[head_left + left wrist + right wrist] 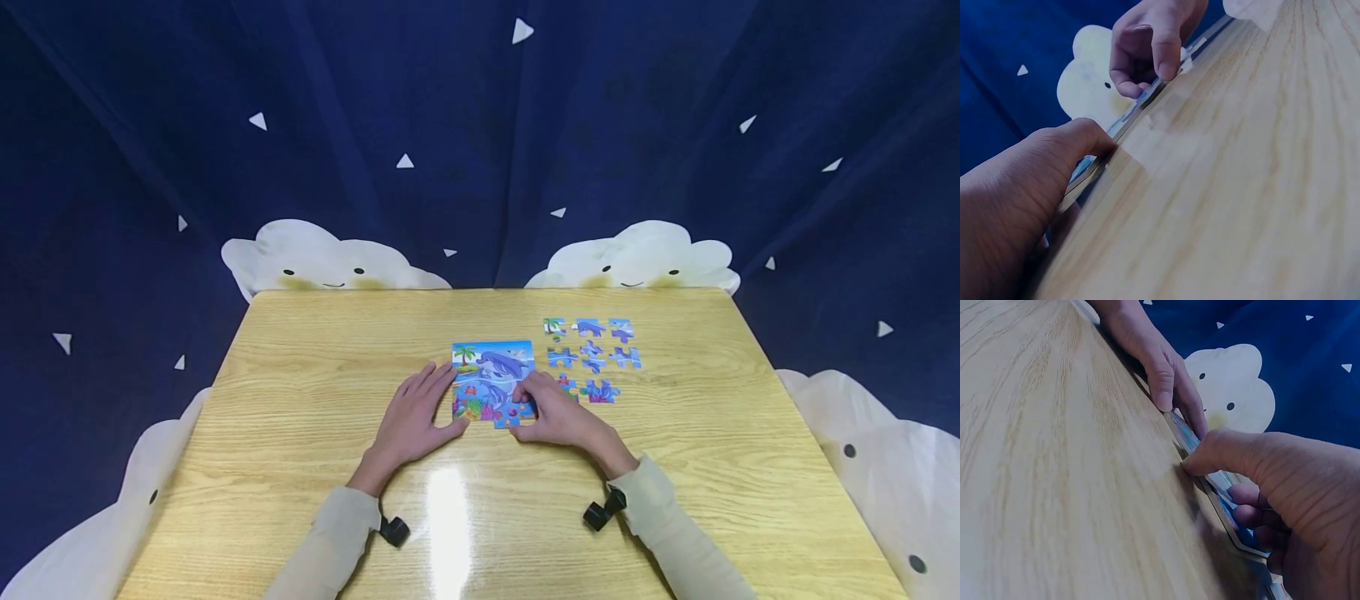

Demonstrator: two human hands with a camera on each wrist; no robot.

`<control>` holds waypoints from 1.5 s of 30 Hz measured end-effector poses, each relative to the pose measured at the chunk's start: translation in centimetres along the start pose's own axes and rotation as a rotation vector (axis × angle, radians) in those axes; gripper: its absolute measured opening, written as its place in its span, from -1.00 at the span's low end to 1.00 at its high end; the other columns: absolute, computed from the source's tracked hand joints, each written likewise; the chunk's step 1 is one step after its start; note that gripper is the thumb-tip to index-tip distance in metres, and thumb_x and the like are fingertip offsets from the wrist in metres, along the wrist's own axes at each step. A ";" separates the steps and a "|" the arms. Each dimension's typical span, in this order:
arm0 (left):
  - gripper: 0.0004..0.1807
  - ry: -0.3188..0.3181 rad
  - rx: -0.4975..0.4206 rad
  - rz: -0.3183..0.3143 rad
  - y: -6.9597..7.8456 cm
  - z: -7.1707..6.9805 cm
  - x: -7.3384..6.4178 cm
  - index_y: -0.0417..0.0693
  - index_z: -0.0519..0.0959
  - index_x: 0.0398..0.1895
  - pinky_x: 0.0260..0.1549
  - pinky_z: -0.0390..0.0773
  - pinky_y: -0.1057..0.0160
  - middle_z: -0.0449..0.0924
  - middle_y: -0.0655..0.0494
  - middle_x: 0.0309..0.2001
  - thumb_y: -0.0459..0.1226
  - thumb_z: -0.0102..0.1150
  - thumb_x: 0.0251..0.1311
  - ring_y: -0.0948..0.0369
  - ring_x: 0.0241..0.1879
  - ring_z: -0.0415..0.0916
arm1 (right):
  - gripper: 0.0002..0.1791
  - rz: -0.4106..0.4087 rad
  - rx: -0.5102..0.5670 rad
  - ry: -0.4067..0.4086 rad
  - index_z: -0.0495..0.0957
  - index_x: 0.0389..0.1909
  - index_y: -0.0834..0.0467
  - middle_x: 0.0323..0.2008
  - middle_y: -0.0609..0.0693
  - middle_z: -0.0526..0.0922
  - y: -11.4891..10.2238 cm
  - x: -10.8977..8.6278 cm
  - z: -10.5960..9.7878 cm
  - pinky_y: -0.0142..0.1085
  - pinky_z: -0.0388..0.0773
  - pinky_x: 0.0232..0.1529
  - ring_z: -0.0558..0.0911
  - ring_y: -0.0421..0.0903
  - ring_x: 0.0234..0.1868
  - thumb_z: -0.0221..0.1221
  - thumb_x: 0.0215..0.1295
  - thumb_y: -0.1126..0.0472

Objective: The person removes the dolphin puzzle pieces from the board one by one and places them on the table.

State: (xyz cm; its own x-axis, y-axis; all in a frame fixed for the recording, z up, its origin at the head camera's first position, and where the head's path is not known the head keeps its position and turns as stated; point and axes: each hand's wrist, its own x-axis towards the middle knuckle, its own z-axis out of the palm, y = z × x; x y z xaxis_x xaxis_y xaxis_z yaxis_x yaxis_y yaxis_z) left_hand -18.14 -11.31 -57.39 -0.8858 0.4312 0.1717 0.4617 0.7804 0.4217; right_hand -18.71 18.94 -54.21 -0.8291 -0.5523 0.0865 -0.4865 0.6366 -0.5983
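A dolphin jigsaw puzzle (480,379) lies flat in the middle of the table, with a palm tree at its upper left. At its left edge rests my left hand (411,417), fingers extended along the side and thumb by the lower left corner. My right hand (558,414) bends over the lower right part. Between its thumb and fingers it pinches a blue puzzle piece (504,423) that juts past the puzzle's near edge. In the right wrist view, the right thumb (1200,459) touches that near edge. The right hand partly hides the puzzle's right side.
Several loose puzzle pieces (591,357) lie in rough rows to the right of the puzzle, the nearest partly behind my right hand. A wooden table (330,342) carries everything. Beyond its far edge hangs a dark blue curtain (450,100) with white triangles and clouds.
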 end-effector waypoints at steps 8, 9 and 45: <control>0.00 -0.006 -0.001 -0.007 0.0 0.0 0.0 0.19 0.14 0.68 0.54 0.04 -0.10 0.10 0.24 0.65 0.39 0.05 0.26 0.09 0.66 -0.07 | -0.57 -0.002 0.075 -0.001 0.57 -0.13 0.06 -0.22 -0.09 0.57 -0.2 -0.3 -0.4 -0.26 0.48 -0.11 0.47 -0.13 -0.17 0.52 0.00 0.11; 0.00 -0.007 -0.003 -0.008 0.0 0.0 -0.1 0.19 0.14 0.68 0.54 0.03 -0.10 0.10 0.24 0.65 0.39 0.05 0.26 0.09 0.66 -0.07 | -0.57 -0.006 0.083 0.001 0.58 -0.12 0.07 -0.22 -0.09 0.58 -0.1 -0.3 -0.5 -0.26 0.49 -0.12 0.49 -0.13 -0.18 0.52 -0.01 0.12; 0.00 0.007 -0.011 0.008 0.0 0.0 -0.1 0.17 0.15 0.68 0.54 0.05 -0.12 0.13 0.21 0.64 0.38 0.07 0.26 0.07 0.65 -0.05 | -0.60 -0.083 0.031 0.075 0.64 -0.10 0.03 -0.18 -0.11 0.62 0.6 -1.2 -0.7 -0.22 0.49 -0.08 0.51 -0.13 -0.17 0.53 0.07 0.03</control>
State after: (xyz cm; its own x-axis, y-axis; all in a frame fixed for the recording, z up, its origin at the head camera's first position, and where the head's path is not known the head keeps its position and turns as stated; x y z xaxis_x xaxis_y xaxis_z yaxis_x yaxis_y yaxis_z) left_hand -18.03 -11.37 -57.40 -0.8822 0.4347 0.1813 0.4686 0.7715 0.4303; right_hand -18.25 20.35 -54.08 -0.8053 -0.5598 0.1952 -0.5464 0.5731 -0.6107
